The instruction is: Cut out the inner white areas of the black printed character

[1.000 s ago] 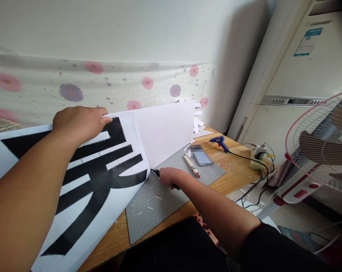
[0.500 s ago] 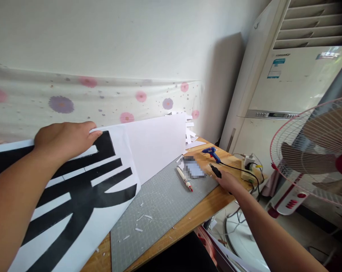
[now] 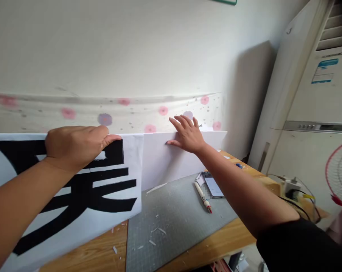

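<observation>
My left hand (image 3: 77, 145) grips the top edge of a large white sheet (image 3: 132, 151) bearing a bold black character (image 3: 83, 192), its thumb along the front. A plain white board (image 3: 156, 158) stands upright beside and behind the sheet. Fingers spread, my right hand (image 3: 188, 134) is at the board's top edge with nothing in its grasp; whether it touches the board is hard to tell. Below it, a grey cutting mat (image 3: 173, 215) carries a white pen-like tool (image 3: 202, 197) and a phone (image 3: 213, 185).
The wooden table (image 3: 103, 245) holds small white scraps. Part of a blue tool (image 3: 238, 165) shows near the back right. A power strip with cables (image 3: 293, 189) sits at the right end, near a fan (image 3: 341, 173) and a tall white appliance (image 3: 310, 102).
My right hand has let go of the black-handled tool and moved up and left to the board. The sheet now hangs more upright and level. The view has shifted.
</observation>
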`<state>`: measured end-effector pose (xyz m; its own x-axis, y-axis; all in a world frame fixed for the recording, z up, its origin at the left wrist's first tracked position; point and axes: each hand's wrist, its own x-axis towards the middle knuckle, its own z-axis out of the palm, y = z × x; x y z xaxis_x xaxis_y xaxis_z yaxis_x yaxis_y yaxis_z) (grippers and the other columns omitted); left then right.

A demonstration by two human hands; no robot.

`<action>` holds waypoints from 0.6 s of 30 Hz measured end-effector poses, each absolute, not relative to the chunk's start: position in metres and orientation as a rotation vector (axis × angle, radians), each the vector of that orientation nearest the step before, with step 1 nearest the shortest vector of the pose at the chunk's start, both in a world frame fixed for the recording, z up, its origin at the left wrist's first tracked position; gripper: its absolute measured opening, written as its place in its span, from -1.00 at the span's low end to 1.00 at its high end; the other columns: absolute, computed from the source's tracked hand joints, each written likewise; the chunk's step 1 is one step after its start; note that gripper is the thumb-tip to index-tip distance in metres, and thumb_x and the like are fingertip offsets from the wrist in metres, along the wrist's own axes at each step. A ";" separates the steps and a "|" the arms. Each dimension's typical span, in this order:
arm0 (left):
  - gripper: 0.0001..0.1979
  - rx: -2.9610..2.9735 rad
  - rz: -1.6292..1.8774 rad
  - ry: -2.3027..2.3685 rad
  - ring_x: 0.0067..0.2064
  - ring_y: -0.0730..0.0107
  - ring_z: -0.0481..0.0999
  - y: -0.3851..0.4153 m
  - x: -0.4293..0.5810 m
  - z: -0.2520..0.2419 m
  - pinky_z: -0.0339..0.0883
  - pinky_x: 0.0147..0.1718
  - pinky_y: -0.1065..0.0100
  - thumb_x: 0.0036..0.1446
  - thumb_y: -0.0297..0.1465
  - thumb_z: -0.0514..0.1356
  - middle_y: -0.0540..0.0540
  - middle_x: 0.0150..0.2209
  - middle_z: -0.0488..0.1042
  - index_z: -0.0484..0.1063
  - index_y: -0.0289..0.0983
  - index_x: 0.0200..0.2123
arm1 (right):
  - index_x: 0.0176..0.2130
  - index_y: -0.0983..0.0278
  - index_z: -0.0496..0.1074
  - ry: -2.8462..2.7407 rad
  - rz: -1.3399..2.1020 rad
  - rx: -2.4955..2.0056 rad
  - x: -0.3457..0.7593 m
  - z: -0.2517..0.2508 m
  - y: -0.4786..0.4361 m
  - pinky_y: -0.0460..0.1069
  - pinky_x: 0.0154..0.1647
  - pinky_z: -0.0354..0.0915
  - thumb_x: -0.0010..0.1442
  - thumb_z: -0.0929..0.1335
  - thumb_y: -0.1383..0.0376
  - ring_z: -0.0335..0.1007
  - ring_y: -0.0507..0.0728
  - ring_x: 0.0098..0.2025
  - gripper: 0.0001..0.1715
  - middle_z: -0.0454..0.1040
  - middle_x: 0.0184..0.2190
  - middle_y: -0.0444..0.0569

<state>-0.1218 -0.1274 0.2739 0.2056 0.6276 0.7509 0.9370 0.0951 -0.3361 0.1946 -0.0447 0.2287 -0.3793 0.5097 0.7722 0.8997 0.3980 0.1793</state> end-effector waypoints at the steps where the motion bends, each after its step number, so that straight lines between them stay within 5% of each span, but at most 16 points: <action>1: -0.35 -1.609 -0.498 -1.483 -0.41 0.16 0.37 -0.134 -0.128 0.280 -0.07 -0.49 0.27 0.28 0.15 -0.26 -0.11 -0.57 0.35 0.15 -0.17 -0.62 | 0.24 0.27 0.33 -2.047 -0.786 -1.190 0.189 0.236 -0.042 0.27 0.29 0.01 0.23 0.30 -0.26 0.28 0.40 0.22 -0.13 0.45 0.15 0.21; 3: -0.33 -1.584 -0.561 -1.444 -0.41 0.15 0.36 -0.147 -0.142 0.293 -0.07 -0.47 0.27 0.25 0.18 -0.25 -0.10 -0.59 0.32 0.12 -0.17 -0.65 | -0.05 0.32 0.50 -2.071 -0.750 -1.217 0.182 0.249 -0.041 0.13 0.03 0.22 0.23 0.27 -0.29 0.47 0.31 -0.11 -0.22 0.59 -0.22 0.14; 6: -0.33 -1.573 -0.646 -1.344 -0.38 0.14 0.40 -0.161 -0.162 0.310 0.01 -0.42 0.25 0.22 0.20 -0.20 -0.09 -0.60 0.32 0.21 -0.15 -0.67 | -0.37 0.29 0.46 -2.067 -0.820 -1.187 0.180 0.269 -0.051 0.01 -0.30 0.16 0.26 0.22 -0.30 0.40 0.19 -0.37 -0.26 0.47 -0.51 0.03; 11: -0.24 -1.666 -0.890 -0.999 -0.50 0.27 0.36 -0.178 -0.172 0.324 0.13 -0.41 0.28 0.24 0.26 -0.26 -0.05 -0.65 0.31 0.35 -0.13 -0.63 | -0.50 0.24 0.34 -2.004 -1.013 -0.869 0.186 0.310 -0.078 0.00 -0.36 0.06 0.29 0.08 -0.33 0.26 0.10 -0.46 -0.19 0.29 -0.58 -0.05; 18: -0.36 -1.765 -1.308 -0.434 -0.63 0.47 0.29 -0.174 -0.142 0.321 0.09 -0.57 0.38 0.34 0.10 -0.07 0.04 -0.71 0.28 0.32 -0.19 -0.62 | -0.54 0.19 0.20 -1.919 -1.164 -0.447 0.184 0.336 -0.095 0.02 -0.47 0.01 0.38 -0.05 -0.21 0.06 0.08 -0.58 -0.24 0.13 -0.65 -0.13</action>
<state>-0.1422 -0.1736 0.3206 0.3861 -0.2111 0.8980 0.7060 -0.5589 -0.4350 0.1838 -0.0951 0.3363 -0.5942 -0.1117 0.7965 0.6548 0.5079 0.5597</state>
